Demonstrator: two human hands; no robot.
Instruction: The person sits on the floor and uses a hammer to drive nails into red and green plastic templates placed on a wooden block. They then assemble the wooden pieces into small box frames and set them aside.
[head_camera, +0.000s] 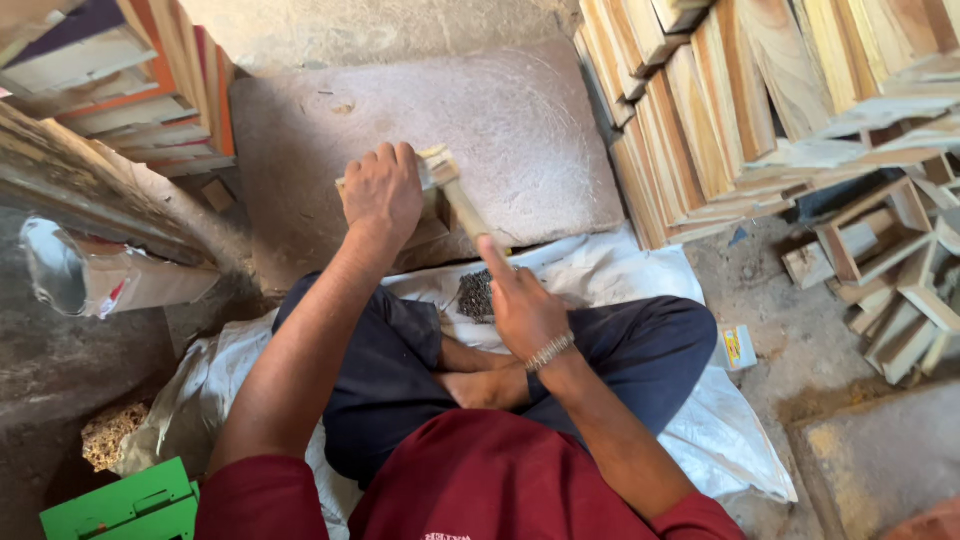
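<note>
Head view: your left hand (382, 192) clamps the wood piece (432, 172) on the stone slab (520, 130); right hand (522, 305) grips the hammer (462, 200) — strike squarely, fingers clear.

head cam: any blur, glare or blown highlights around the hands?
Head view: daylight from upper right, pale wood slats near overexposed; left side in deep shadow; right hand and its tool handle slightly motion-soft; left hand sharp; wide-angle bending at the edges; no glare.
</note>
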